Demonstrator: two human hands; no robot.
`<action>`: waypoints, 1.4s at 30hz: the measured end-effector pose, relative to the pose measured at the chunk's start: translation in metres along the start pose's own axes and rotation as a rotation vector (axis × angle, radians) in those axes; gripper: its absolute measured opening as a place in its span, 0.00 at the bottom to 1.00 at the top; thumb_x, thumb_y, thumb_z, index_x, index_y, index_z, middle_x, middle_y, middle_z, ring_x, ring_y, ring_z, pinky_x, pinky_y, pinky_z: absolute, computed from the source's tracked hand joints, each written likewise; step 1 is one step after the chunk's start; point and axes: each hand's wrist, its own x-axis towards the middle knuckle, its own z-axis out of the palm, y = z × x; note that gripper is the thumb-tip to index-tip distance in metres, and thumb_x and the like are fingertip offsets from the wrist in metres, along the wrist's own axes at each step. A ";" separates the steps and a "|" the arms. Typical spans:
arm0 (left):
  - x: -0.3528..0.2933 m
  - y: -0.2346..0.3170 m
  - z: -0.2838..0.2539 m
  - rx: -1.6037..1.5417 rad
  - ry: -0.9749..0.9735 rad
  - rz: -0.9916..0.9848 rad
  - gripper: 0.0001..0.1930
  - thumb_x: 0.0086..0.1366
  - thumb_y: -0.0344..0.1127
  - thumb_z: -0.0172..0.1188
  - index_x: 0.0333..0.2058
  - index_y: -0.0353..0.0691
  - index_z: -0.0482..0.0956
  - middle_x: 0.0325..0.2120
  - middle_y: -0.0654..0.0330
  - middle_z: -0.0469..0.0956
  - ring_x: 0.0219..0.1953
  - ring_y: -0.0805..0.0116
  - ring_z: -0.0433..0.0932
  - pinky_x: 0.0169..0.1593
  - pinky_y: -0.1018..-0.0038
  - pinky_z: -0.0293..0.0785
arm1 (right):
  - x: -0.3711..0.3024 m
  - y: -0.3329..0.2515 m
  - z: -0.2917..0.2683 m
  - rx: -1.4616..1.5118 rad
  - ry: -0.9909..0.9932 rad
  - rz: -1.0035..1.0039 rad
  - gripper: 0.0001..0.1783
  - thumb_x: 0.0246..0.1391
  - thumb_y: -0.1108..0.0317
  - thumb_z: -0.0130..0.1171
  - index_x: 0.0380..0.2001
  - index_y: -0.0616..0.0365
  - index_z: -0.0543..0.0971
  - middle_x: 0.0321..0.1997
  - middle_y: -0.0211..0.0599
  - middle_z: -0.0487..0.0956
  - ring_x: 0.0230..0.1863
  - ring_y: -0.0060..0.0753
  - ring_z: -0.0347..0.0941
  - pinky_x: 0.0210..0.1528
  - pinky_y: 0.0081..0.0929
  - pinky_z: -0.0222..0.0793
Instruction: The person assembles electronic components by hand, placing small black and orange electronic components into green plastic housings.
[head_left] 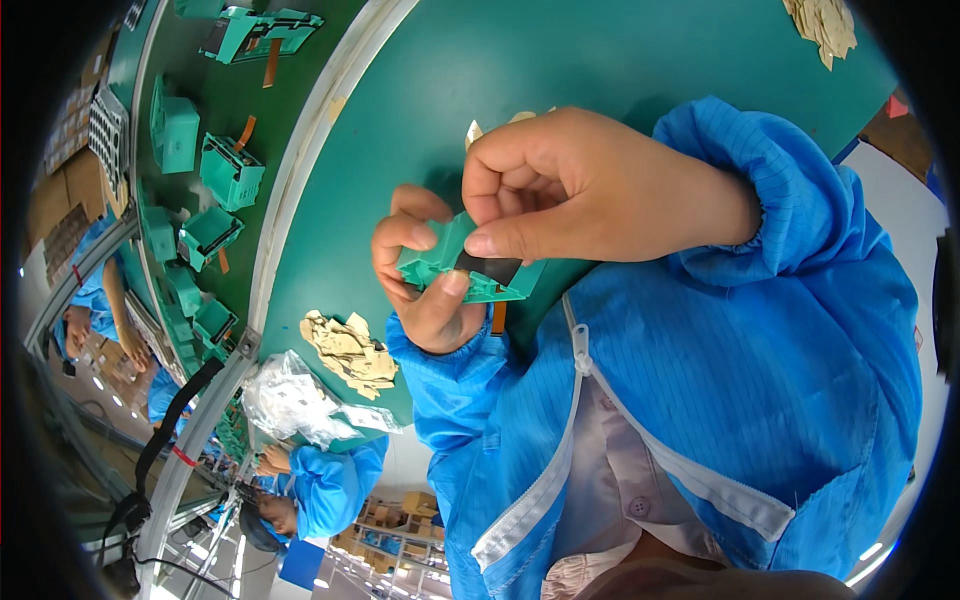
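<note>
My left hand (425, 275) is closed around a small green plastic housing (430, 258), fingers behind it and thumb on its near edge. A dark, flat panel (490, 268) lies on the housing's face. From above, my right hand (590, 185) meets the same part, its thumb tip against the panel's upper edge and its other fingers curled in. Whether anything small sits between that thumb and forefinger is hidden. Below the housing hangs a short orange-brown strip (499, 318). Partly covered by my right hand, a few beige paper pieces (474, 132) lie on the green tabletop (430, 90).
Along the left, behind a metal rail (300, 160), several green housings (232, 170) sit on a green belt. A beige paper pile (350, 352) and a clear plastic bag (290, 398) lie lower left; another pile (822, 28) is upper right. A co-worker (325, 485) sits lower left.
</note>
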 end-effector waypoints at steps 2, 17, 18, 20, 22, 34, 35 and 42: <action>0.001 0.000 0.002 0.000 0.002 -0.001 0.17 0.49 0.30 0.70 0.37 0.41 0.74 0.36 0.57 0.68 0.35 0.71 0.71 0.41 0.76 0.71 | 0.000 -0.002 0.000 -0.002 -0.002 -0.001 0.12 0.58 0.63 0.64 0.30 0.60 0.76 0.22 0.26 0.73 0.24 0.14 0.66 0.25 0.18 0.59; 0.003 0.001 0.011 -0.009 0.003 -0.005 0.17 0.49 0.30 0.70 0.36 0.40 0.74 0.36 0.56 0.68 0.35 0.69 0.72 0.42 0.74 0.72 | -0.004 -0.005 -0.003 -0.031 0.020 -0.006 0.11 0.58 0.64 0.64 0.29 0.60 0.76 0.21 0.25 0.73 0.23 0.13 0.66 0.24 0.18 0.58; 0.003 0.001 0.012 -0.011 0.006 -0.003 0.17 0.49 0.30 0.70 0.36 0.40 0.74 0.35 0.56 0.68 0.35 0.69 0.72 0.42 0.74 0.72 | -0.004 -0.004 -0.003 -0.040 0.031 -0.013 0.14 0.57 0.60 0.64 0.29 0.60 0.78 0.21 0.28 0.77 0.23 0.16 0.69 0.23 0.21 0.61; 0.004 0.001 0.013 -0.014 0.008 -0.001 0.17 0.49 0.30 0.70 0.36 0.40 0.74 0.35 0.56 0.68 0.35 0.69 0.72 0.42 0.74 0.72 | -0.005 -0.005 -0.004 -0.038 0.031 -0.008 0.14 0.57 0.60 0.64 0.29 0.60 0.78 0.21 0.28 0.77 0.22 0.16 0.69 0.24 0.21 0.61; 0.005 0.001 0.015 -0.007 0.004 -0.002 0.16 0.49 0.30 0.70 0.36 0.40 0.74 0.35 0.56 0.68 0.35 0.69 0.71 0.41 0.74 0.72 | -0.005 -0.006 -0.005 -0.037 0.030 -0.004 0.14 0.57 0.60 0.64 0.29 0.60 0.78 0.21 0.28 0.77 0.22 0.16 0.70 0.24 0.21 0.61; 0.008 -0.001 0.020 0.017 0.023 0.029 0.17 0.48 0.30 0.70 0.37 0.40 0.74 0.35 0.57 0.68 0.34 0.70 0.70 0.41 0.75 0.70 | -0.006 -0.011 -0.009 -0.054 0.048 -0.001 0.13 0.55 0.60 0.64 0.29 0.59 0.78 0.21 0.28 0.77 0.23 0.17 0.71 0.25 0.21 0.63; 0.008 -0.001 0.021 0.017 0.023 0.029 0.17 0.48 0.30 0.70 0.37 0.40 0.74 0.35 0.57 0.68 0.34 0.70 0.70 0.41 0.75 0.70 | -0.007 -0.013 -0.009 -0.019 0.044 0.004 0.12 0.55 0.61 0.64 0.29 0.59 0.78 0.22 0.29 0.77 0.23 0.17 0.71 0.25 0.21 0.63; 0.010 -0.001 0.023 -0.004 0.030 0.019 0.18 0.47 0.31 0.70 0.37 0.40 0.74 0.35 0.57 0.68 0.34 0.70 0.71 0.41 0.75 0.71 | -0.010 -0.020 -0.013 0.012 -0.006 0.034 0.05 0.58 0.72 0.59 0.33 0.63 0.75 0.26 0.27 0.76 0.26 0.12 0.68 0.27 0.15 0.61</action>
